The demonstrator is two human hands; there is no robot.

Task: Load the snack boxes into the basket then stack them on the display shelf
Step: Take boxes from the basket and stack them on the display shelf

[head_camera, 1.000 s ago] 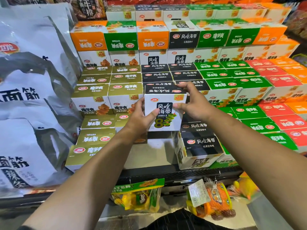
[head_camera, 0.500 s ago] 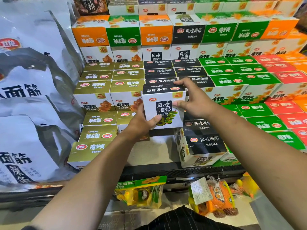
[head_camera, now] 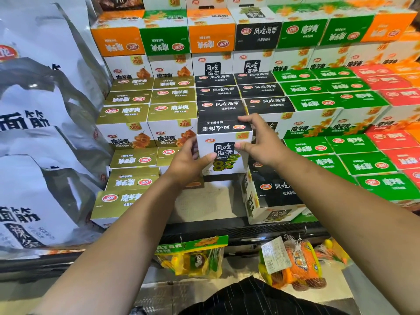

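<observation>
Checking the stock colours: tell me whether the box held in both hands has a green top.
No: the box gripped by the left hand and right hand has a black top and white front, matching the black-topped boxes behind it.

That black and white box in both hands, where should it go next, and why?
Probably straight forward and down a little, to sit in front of the black boxes. Both the left hand and the right hand hold the box upright, and bare shelf shows beneath it.
</observation>
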